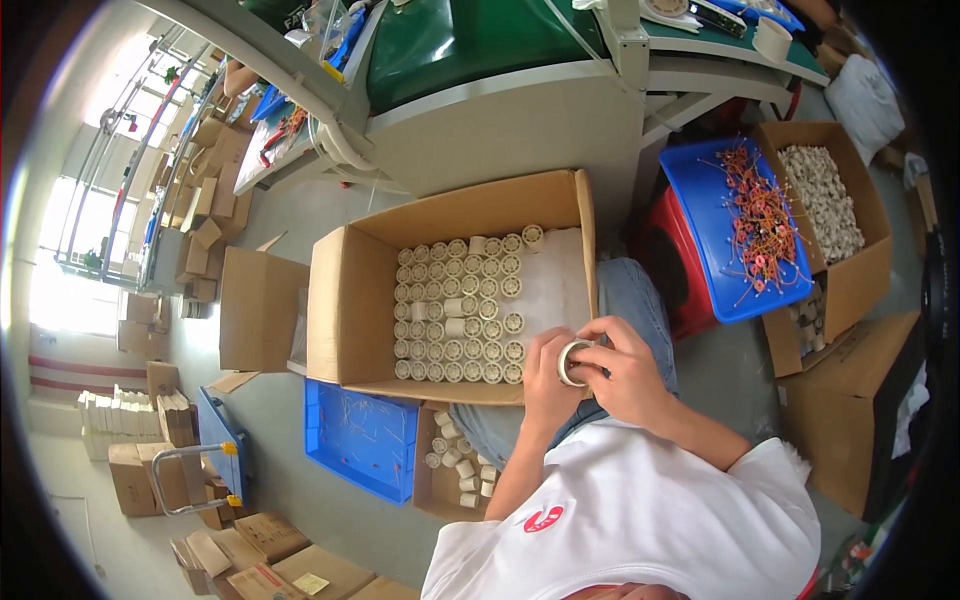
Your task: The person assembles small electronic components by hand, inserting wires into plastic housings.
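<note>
White cup at the carton's four o'clock, gripped by left hand and right hand! Rows of spools pack nine o'clock; three o'clock seemingly remains to fill.

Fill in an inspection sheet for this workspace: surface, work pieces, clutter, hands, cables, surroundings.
Surface: open cardboard box, a pale layer showing at its right side.
Work pieces: white round parts in rows inside, mostly end-up, a few on their sides; one white ring-shaped part in hand.
Clutter: blue tray with thin scraps; small carton of loose white parts.
Hands: left hand grips the ring-shaped part; right hand has fingers at its opening, grip unclear.
Cables: tangled orange-red wired pieces in the right-hand blue tray.
Surroundings: green-topped bench ahead; blue cart and stacked cartons at left.
</note>
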Action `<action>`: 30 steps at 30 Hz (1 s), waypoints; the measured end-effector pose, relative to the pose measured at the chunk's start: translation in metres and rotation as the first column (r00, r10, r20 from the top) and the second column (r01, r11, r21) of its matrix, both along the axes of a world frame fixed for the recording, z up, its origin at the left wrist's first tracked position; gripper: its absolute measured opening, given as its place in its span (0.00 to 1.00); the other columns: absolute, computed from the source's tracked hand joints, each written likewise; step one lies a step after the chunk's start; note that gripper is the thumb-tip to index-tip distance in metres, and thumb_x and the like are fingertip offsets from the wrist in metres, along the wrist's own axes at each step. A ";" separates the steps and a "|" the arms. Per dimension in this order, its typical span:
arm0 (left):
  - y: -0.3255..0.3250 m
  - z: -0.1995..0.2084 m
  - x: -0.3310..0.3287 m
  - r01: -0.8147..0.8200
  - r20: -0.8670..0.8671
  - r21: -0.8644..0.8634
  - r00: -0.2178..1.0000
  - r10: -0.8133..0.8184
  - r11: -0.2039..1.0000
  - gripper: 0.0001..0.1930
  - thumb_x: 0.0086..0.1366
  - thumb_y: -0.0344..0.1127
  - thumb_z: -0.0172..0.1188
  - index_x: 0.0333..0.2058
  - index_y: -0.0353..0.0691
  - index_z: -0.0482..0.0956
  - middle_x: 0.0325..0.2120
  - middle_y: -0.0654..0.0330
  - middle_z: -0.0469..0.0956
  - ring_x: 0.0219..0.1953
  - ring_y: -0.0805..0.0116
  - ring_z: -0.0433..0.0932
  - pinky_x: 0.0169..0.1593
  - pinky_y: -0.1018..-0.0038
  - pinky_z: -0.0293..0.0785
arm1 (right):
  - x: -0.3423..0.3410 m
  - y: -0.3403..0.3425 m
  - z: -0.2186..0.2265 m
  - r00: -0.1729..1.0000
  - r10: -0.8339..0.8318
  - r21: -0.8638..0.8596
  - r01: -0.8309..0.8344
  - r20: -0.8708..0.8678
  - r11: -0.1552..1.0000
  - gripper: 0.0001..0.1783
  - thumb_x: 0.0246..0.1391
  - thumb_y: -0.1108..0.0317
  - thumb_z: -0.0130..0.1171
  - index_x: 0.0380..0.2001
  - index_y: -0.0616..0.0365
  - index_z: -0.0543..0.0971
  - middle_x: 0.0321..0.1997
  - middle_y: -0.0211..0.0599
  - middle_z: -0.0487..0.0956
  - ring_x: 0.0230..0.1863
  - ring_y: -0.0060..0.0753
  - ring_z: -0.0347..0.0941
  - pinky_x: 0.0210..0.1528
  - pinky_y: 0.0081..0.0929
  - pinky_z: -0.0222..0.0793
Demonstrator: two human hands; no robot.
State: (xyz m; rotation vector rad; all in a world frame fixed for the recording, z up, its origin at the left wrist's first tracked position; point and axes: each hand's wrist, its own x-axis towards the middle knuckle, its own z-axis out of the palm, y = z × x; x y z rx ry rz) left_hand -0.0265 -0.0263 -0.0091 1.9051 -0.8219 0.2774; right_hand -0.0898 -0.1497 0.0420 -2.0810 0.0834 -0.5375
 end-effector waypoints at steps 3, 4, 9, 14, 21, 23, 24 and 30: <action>0.003 0.003 -0.002 0.030 -0.026 0.025 0.999 -0.029 0.999 0.27 0.42 0.21 0.70 0.44 0.39 0.73 0.39 0.53 0.78 0.37 0.52 0.79 0.37 0.64 0.78 | 0.001 -0.001 -0.001 0.996 0.029 0.027 -0.027 -0.084 0.999 0.06 0.43 0.74 0.67 0.28 0.57 0.85 0.42 0.36 0.76 0.44 0.38 0.75 0.43 0.33 0.74; 0.005 0.001 -0.002 0.027 -0.024 0.024 0.999 -0.027 0.999 0.27 0.42 0.21 0.70 0.44 0.39 0.73 0.39 0.53 0.78 0.37 0.52 0.79 0.37 0.64 0.78 | 0.001 -0.002 -0.001 0.991 0.047 0.037 -0.043 -0.122 0.998 0.05 0.43 0.73 0.66 0.28 0.57 0.85 0.41 0.36 0.76 0.44 0.38 0.75 0.45 0.34 0.73; 0.007 -0.005 -0.004 0.052 -0.076 0.034 0.996 -0.049 0.998 0.26 0.43 0.21 0.70 0.44 0.39 0.73 0.38 0.54 0.78 0.33 0.54 0.81 0.32 0.66 0.79 | 0.002 -0.007 0.002 0.980 0.095 0.054 -0.087 -0.177 0.995 0.09 0.38 0.76 0.70 0.29 0.59 0.86 0.42 0.37 0.77 0.43 0.39 0.75 0.45 0.33 0.73; 0.008 0.001 -0.004 0.058 -0.075 0.024 0.996 -0.056 0.998 0.26 0.43 0.21 0.69 0.44 0.39 0.73 0.37 0.54 0.78 0.33 0.54 0.81 0.32 0.66 0.79 | 0.003 -0.008 0.002 0.969 0.137 0.105 -0.117 -0.207 0.988 0.09 0.40 0.76 0.69 0.30 0.59 0.86 0.43 0.38 0.78 0.44 0.40 0.76 0.47 0.33 0.73; 0.013 0.001 -0.006 0.080 -0.127 0.111 0.990 -0.066 0.991 0.24 0.44 0.22 0.70 0.42 0.39 0.74 0.36 0.54 0.79 0.33 0.54 0.81 0.34 0.65 0.78 | 0.000 0.004 -0.012 0.992 0.065 0.041 -0.061 -0.111 0.997 0.09 0.39 0.79 0.67 0.28 0.59 0.86 0.41 0.38 0.78 0.40 0.40 0.76 0.42 0.34 0.73; 0.014 0.001 -0.005 0.103 -0.130 0.123 0.988 -0.087 0.987 0.24 0.44 0.22 0.70 0.42 0.39 0.74 0.36 0.55 0.79 0.33 0.54 0.81 0.33 0.65 0.78 | -0.001 0.002 -0.016 0.994 0.066 0.002 -0.066 -0.086 0.998 0.09 0.38 0.79 0.67 0.28 0.59 0.86 0.40 0.38 0.78 0.39 0.40 0.76 0.41 0.34 0.73; 0.015 0.000 -0.005 0.130 -0.137 0.140 0.984 -0.111 0.982 0.24 0.44 0.22 0.69 0.42 0.39 0.74 0.36 0.55 0.79 0.33 0.55 0.81 0.32 0.65 0.78 | -0.003 0.002 -0.017 0.995 0.071 0.006 -0.071 -0.070 0.997 0.09 0.38 0.79 0.67 0.28 0.59 0.85 0.39 0.38 0.78 0.39 0.40 0.76 0.41 0.34 0.73; 0.012 -0.002 -0.002 0.130 -0.130 0.109 0.985 -0.115 0.986 0.24 0.44 0.22 0.70 0.42 0.40 0.74 0.36 0.55 0.79 0.33 0.54 0.82 0.31 0.66 0.79 | -0.003 0.001 -0.017 0.996 0.075 0.007 -0.075 -0.052 0.997 0.07 0.42 0.77 0.66 0.28 0.58 0.85 0.40 0.35 0.77 0.39 0.39 0.75 0.39 0.34 0.73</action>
